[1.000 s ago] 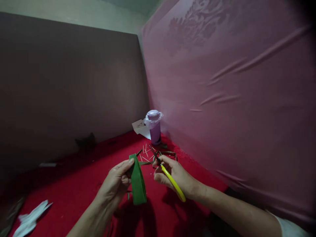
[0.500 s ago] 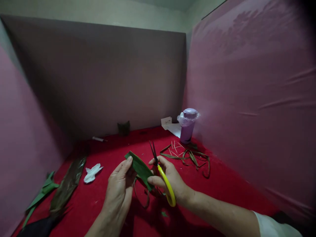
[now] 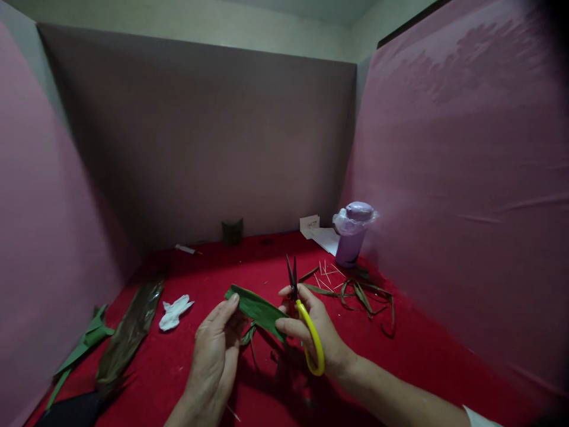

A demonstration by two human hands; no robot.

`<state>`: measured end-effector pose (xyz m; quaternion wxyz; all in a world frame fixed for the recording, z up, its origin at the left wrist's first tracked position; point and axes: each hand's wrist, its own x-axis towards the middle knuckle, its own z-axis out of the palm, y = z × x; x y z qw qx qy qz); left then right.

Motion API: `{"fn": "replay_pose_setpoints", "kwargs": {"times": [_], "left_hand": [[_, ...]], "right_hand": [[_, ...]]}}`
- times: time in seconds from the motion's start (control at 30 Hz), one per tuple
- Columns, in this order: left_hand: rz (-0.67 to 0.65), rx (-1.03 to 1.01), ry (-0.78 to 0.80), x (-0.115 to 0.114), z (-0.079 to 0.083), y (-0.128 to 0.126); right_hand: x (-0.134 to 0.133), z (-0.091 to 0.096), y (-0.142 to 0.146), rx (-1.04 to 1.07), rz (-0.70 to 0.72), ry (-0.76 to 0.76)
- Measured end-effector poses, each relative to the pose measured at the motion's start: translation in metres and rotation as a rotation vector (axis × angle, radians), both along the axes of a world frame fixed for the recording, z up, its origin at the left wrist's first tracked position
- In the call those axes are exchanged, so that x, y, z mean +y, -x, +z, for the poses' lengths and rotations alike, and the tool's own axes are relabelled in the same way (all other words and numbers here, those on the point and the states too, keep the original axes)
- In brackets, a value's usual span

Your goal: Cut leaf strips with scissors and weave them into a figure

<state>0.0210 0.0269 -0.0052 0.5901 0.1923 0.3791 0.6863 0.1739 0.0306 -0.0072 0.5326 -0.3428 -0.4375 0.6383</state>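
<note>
A strip of green leaf [image 3: 258, 311] stretches between my two hands above the red cloth. My left hand [image 3: 217, 344] pinches its left end between thumb and fingers. My right hand [image 3: 317, 326] grips the yellow-handled scissors [image 3: 316, 344], and its thumb presses on the right end of the leaf. The dark scissor blades point up and stand slightly apart, clear of the leaf. Beneath the leaf, thin leaf strips [image 3: 249, 335] show partly behind my hands.
Right of my hands lie toothpicks [image 3: 326, 274] and dried leaf strips [image 3: 364, 296], with a purple container [image 3: 349, 243] and white paper [image 3: 326, 238] behind. At left are a white tissue [image 3: 175, 312], brown leaves [image 3: 131, 332] and a folded green leaf [image 3: 86, 338]. A small green folded piece [image 3: 232, 231] stands at the back.
The view has shifted, so the surroundings appear farther right. The leaf strip is stretched out longer and flatter between my hands. Both hands keep their hold.
</note>
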Motion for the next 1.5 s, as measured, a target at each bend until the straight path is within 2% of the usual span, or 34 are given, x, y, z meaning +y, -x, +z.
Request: {"fn": "replay_pose_setpoints", "kwargs": {"times": [0.17, 0.33, 0.67, 0.9, 1.03, 1.27, 1.5], "left_hand": [[-0.055, 0.012, 0.001, -0.004, -0.007, -0.003], [-0.133, 0.059, -0.026, -0.01, -0.009, -0.008], [-0.175, 0.132, -0.024, -0.013, -0.013, -0.014], [-0.251, 0.161, -0.071, -0.015, -0.012, -0.018], [-0.254, 0.142, -0.063, -0.017, -0.013, -0.017], [-0.26, 0.141, -0.083, -0.016, -0.014, -0.017], [-0.244, 0.173, -0.07, -0.018, -0.012, -0.016]], "right_hand": [[0.002, -0.013, -0.007, -0.007, -0.01, 0.031], [0.004, -0.017, -0.012, 0.018, 0.041, 0.055], [0.007, -0.03, -0.016, 0.123, 0.106, 0.11], [0.007, -0.031, -0.016, 0.177, 0.162, 0.161], [0.006, -0.033, -0.015, 0.184, 0.154, 0.107], [0.006, -0.033, -0.016, 0.214, 0.173, 0.159], [0.006, -0.036, -0.016, 0.204, 0.206, 0.14]]}}
